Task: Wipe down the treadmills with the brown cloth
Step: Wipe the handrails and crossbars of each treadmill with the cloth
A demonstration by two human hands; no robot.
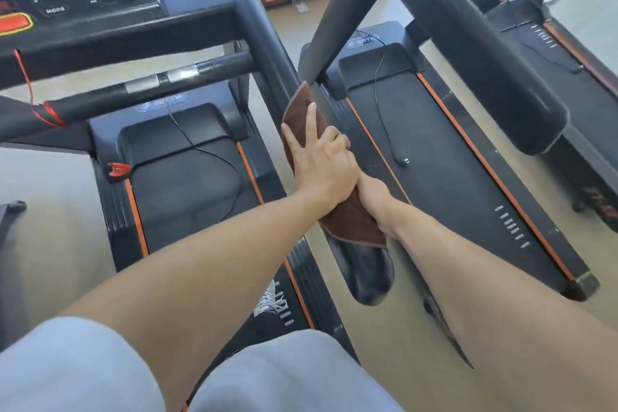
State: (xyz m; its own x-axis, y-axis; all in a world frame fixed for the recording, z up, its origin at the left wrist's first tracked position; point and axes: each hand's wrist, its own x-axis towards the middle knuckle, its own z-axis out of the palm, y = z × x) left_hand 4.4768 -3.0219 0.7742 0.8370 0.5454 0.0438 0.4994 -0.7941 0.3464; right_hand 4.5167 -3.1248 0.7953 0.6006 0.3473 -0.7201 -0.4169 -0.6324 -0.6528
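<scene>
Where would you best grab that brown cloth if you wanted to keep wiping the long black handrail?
Probably at its middle, from above. The brown cloth lies draped lengthwise over the sloping handrail, so fingers curling down over both sides can clamp it to the bar. The left hand already lies on top there, and the right hand holds its lower half. The loose ends would give less grip.

L hand over R wrist
</scene>
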